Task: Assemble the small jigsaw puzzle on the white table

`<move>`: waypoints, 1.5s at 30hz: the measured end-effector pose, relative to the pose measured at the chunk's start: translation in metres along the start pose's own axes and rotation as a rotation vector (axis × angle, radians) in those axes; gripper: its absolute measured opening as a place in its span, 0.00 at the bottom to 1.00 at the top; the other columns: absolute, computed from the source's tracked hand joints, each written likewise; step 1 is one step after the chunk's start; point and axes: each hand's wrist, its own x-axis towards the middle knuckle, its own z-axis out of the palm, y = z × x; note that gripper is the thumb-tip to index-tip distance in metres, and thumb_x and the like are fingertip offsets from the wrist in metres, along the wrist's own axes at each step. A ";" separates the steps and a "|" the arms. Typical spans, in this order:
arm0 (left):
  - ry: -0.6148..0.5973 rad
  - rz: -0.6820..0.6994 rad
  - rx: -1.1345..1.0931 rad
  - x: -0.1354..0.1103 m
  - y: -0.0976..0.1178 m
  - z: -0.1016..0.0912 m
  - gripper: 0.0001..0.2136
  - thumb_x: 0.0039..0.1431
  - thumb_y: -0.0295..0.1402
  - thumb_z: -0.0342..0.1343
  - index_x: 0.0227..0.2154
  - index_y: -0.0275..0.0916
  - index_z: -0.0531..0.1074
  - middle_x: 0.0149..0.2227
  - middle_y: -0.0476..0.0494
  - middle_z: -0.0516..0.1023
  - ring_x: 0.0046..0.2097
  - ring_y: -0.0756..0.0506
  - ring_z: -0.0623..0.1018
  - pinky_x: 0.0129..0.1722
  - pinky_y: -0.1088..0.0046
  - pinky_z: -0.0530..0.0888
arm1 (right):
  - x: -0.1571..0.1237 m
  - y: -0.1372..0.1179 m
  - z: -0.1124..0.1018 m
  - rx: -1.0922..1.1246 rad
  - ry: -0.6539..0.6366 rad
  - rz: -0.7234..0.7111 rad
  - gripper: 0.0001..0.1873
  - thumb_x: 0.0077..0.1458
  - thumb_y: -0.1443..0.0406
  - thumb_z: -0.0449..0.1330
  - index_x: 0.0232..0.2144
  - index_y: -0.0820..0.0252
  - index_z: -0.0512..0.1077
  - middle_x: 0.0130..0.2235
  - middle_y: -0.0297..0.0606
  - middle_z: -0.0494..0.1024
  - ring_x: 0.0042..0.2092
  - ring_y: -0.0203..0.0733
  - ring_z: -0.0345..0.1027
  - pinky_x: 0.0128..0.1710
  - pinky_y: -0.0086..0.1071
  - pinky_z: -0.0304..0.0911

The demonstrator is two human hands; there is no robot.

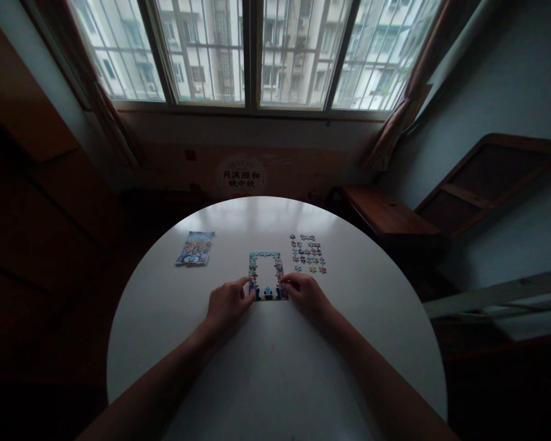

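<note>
Dark Chinese characters (241, 179), two rows, on pale round emblem (242, 173) in middle of long tan panel (298, 160) below window (251, 55). Upper row: 月满颐和. Lower row: 映中秋. Smaller curved line above, same emblem, perhaps lettering too; too faint to make out. Print on colourful packet (196, 248), left side of table (266, 361), too small to read.

The table (266, 367) is white, the puzzle border (252, 269) and loose pieces (308, 252) multicoloured.

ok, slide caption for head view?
Left hand and right hand flank a jigsaw border on a white table, loose pieces nearby.
</note>
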 end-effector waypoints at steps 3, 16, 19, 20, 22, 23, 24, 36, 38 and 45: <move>-0.018 -0.011 0.012 -0.001 0.000 0.001 0.20 0.56 0.45 0.52 0.51 0.47 0.69 0.30 0.49 0.79 0.33 0.47 0.76 0.32 0.76 0.64 | 0.000 -0.002 -0.001 0.008 0.020 -0.016 0.13 0.50 0.72 0.54 0.35 0.59 0.76 0.34 0.38 0.78 0.35 0.39 0.69 0.38 0.31 0.61; -0.033 0.024 0.009 -0.002 0.001 -0.003 0.24 0.54 0.46 0.54 0.53 0.47 0.67 0.32 0.46 0.78 0.35 0.46 0.76 0.31 0.76 0.63 | 0.000 0.003 0.002 -0.016 0.043 -0.015 0.12 0.52 0.70 0.55 0.36 0.60 0.77 0.32 0.37 0.72 0.32 0.35 0.65 0.36 0.30 0.60; -0.051 0.008 0.007 -0.002 0.002 -0.004 0.24 0.54 0.46 0.54 0.53 0.47 0.67 0.32 0.46 0.78 0.35 0.46 0.76 0.31 0.76 0.62 | 0.000 0.002 0.002 -0.025 0.038 -0.004 0.12 0.51 0.70 0.56 0.36 0.60 0.77 0.32 0.37 0.73 0.31 0.35 0.65 0.35 0.29 0.60; -0.053 0.005 0.007 -0.002 0.002 -0.004 0.23 0.54 0.46 0.54 0.53 0.47 0.67 0.32 0.47 0.78 0.35 0.46 0.76 0.31 0.76 0.62 | 0.000 0.002 0.002 -0.030 0.037 0.000 0.11 0.51 0.70 0.56 0.36 0.60 0.77 0.31 0.37 0.72 0.30 0.34 0.64 0.34 0.29 0.60; -0.051 0.005 0.006 -0.002 0.002 -0.003 0.23 0.54 0.46 0.54 0.52 0.47 0.68 0.32 0.46 0.78 0.35 0.46 0.76 0.31 0.76 0.62 | 0.000 0.001 0.002 -0.038 0.034 0.004 0.10 0.51 0.68 0.57 0.35 0.60 0.77 0.30 0.36 0.71 0.29 0.34 0.64 0.32 0.28 0.59; -0.049 0.006 0.007 -0.002 0.002 -0.003 0.23 0.54 0.46 0.54 0.52 0.47 0.68 0.32 0.46 0.78 0.35 0.46 0.76 0.31 0.76 0.62 | -0.001 0.000 0.002 -0.042 0.032 0.004 0.10 0.52 0.68 0.57 0.35 0.60 0.77 0.30 0.35 0.71 0.29 0.34 0.63 0.32 0.28 0.59; -0.046 0.008 0.009 -0.002 0.001 -0.002 0.23 0.54 0.46 0.54 0.52 0.47 0.68 0.32 0.46 0.78 0.35 0.46 0.76 0.31 0.76 0.62 | -0.001 0.000 0.001 -0.046 0.028 0.003 0.09 0.52 0.67 0.57 0.34 0.60 0.77 0.29 0.35 0.70 0.28 0.33 0.63 0.32 0.28 0.58; -0.039 0.018 0.010 -0.001 0.001 -0.002 0.21 0.54 0.45 0.53 0.51 0.47 0.69 0.32 0.47 0.78 0.34 0.47 0.76 0.31 0.76 0.63 | -0.001 -0.003 0.001 -0.062 0.030 -0.020 0.11 0.55 0.65 0.56 0.25 0.61 0.76 0.26 0.34 0.68 0.27 0.33 0.60 0.29 0.27 0.55; -0.043 0.022 0.007 -0.001 0.000 -0.002 0.21 0.54 0.45 0.53 0.51 0.47 0.70 0.32 0.47 0.78 0.34 0.47 0.76 0.31 0.76 0.63 | -0.001 -0.004 0.000 -0.054 0.034 -0.017 0.12 0.55 0.64 0.56 0.23 0.61 0.75 0.26 0.34 0.68 0.27 0.33 0.61 0.30 0.28 0.56; -0.057 0.032 0.000 0.001 -0.003 -0.003 0.21 0.53 0.45 0.54 0.50 0.47 0.70 0.31 0.48 0.78 0.32 0.48 0.75 0.30 0.77 0.62 | 0.000 -0.004 0.000 -0.019 0.026 -0.012 0.13 0.55 0.63 0.57 0.22 0.61 0.75 0.25 0.33 0.68 0.27 0.33 0.62 0.31 0.28 0.57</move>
